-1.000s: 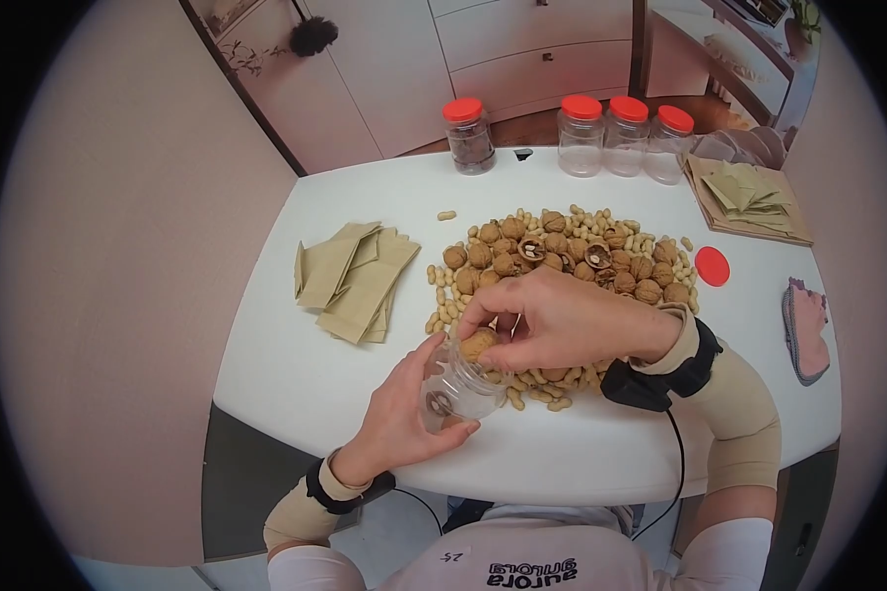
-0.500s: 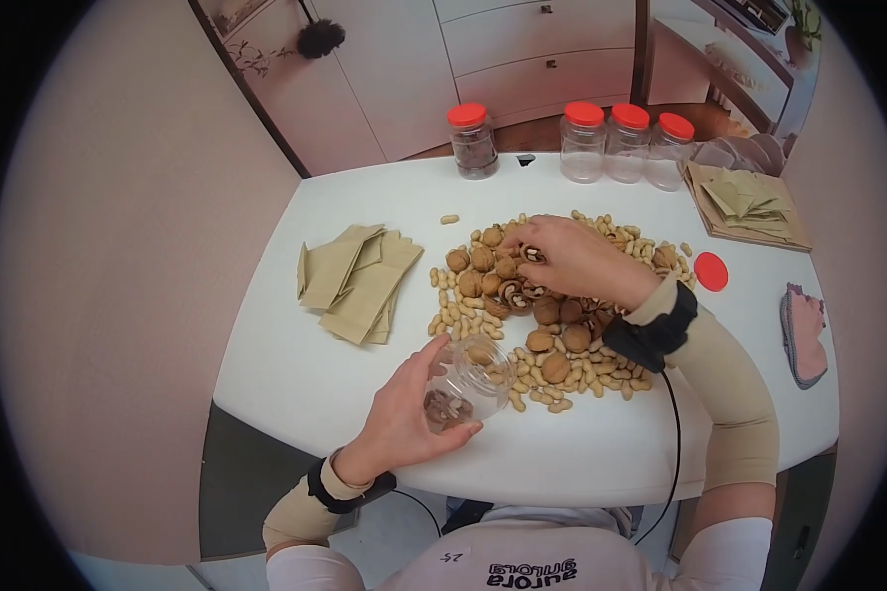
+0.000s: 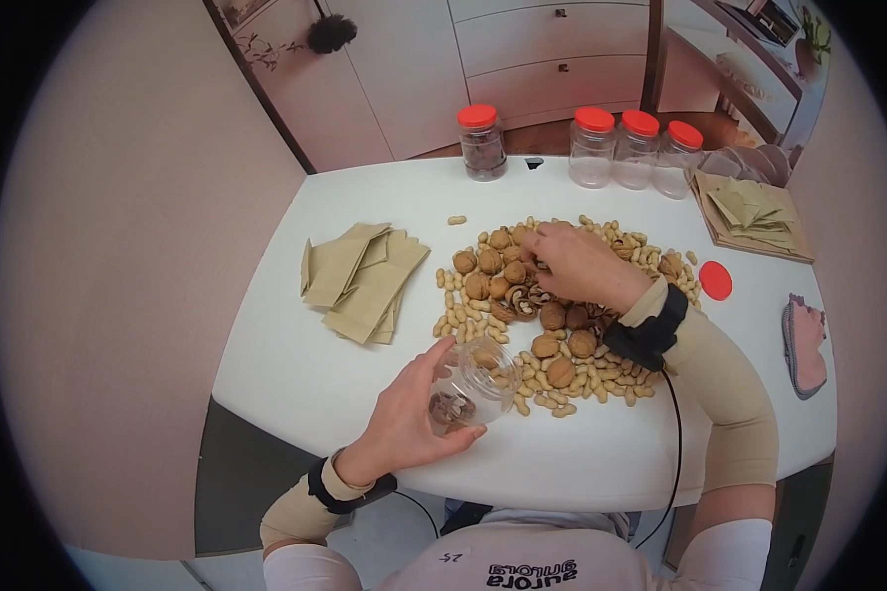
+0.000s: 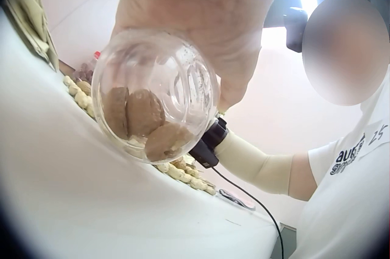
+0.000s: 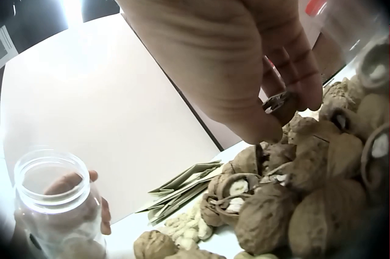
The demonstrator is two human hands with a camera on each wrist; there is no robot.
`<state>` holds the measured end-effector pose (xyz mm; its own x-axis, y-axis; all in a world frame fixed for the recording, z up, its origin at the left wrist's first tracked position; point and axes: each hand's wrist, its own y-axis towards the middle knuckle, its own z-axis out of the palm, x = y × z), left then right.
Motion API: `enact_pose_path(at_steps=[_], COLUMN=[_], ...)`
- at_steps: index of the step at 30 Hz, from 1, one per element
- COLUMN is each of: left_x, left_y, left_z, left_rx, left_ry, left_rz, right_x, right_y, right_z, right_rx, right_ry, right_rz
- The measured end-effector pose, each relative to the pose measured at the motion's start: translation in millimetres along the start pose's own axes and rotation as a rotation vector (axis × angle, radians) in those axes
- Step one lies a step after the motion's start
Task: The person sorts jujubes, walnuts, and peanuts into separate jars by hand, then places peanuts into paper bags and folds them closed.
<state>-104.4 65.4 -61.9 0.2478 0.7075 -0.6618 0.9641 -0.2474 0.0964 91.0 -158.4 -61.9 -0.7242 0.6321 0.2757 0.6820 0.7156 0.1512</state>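
Observation:
My left hand (image 3: 404,414) grips a clear, lidless plastic jar (image 3: 481,406), which tilts with its mouth toward the nut pile. Several brown walnut pieces (image 4: 143,113) lie inside the jar in the left wrist view. Over the far side of the pile, my right hand (image 3: 586,268) reaches down among walnuts (image 3: 560,372), some whole and some cracked. In the right wrist view its thumb and fingers pinch a cracked walnut half (image 5: 284,107) just above the other nuts. Peanuts in their shells (image 3: 601,382) spread around and under the walnuts.
Folded brown paper bags (image 3: 365,281) lie at the left. A red-lidded jar with dark contents (image 3: 483,153) and several red-lidded clear jars (image 3: 593,156) line the back edge. At the right are a red lid (image 3: 716,281), a pink cloth (image 3: 806,350) and more paper bags (image 3: 754,212).
My right hand has left the jar mouth, where it held a walnut, and moved back and right over the pile. My left hand keeps the jar in nearly the same place.

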Motion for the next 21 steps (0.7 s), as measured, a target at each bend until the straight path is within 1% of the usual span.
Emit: enact_pose_path(at_steps=[1, 2, 4, 6, 8, 12, 14, 17, 21], left_x=[-0.4, -0.7, -1.4, -2.2, -2.6, -2.8, -1.9, 0.2, 0.1], left_y=[0.0, 0.0, 0.3, -0.2, -0.7, -1.2, -1.0, -1.5, -1.5], left_z=[0.1, 0.3, 0.0, 0.1, -0.3, 0.1, 0.6, 1.8, 1.5], left_rx=[-0.002, 0.000, 0.009, 0.005, -0.002, -0.014, -0.011, -0.017, -0.020], left_ry=[0.003, -0.001, 0.002, 0.005, 0.010, -0.017, -0.024, -0.025, -0.021], left_rz=[0.008, 0.006, -0.006, -0.003, -0.001, -0.001, -0.007, 0.008, 0.009], right_x=[3.5, 9.5, 22.8, 27.5, 33.0, 32.7, 31.7, 31.1, 30.2], right_y=[-2.8, -4.3, -6.8, -8.1, -9.1, -9.4, -12.9, -12.6, -12.2], right_z=[-0.7, -0.3, 2.8, 10.4, 11.7, 21.2, 27.7, 33.9, 31.9], right_rx=[-0.003, 0.001, 0.112, 0.113, 0.166, 0.171, 0.075, 0.044, 0.053], right_ry=[0.041, 0.042, -0.011, -0.044, -0.064, -0.111, -0.145, -0.171, -0.149], right_rz=[-0.074, -0.072, -0.062, -0.084, -0.060, -0.036, -0.105, -0.117, -0.123])
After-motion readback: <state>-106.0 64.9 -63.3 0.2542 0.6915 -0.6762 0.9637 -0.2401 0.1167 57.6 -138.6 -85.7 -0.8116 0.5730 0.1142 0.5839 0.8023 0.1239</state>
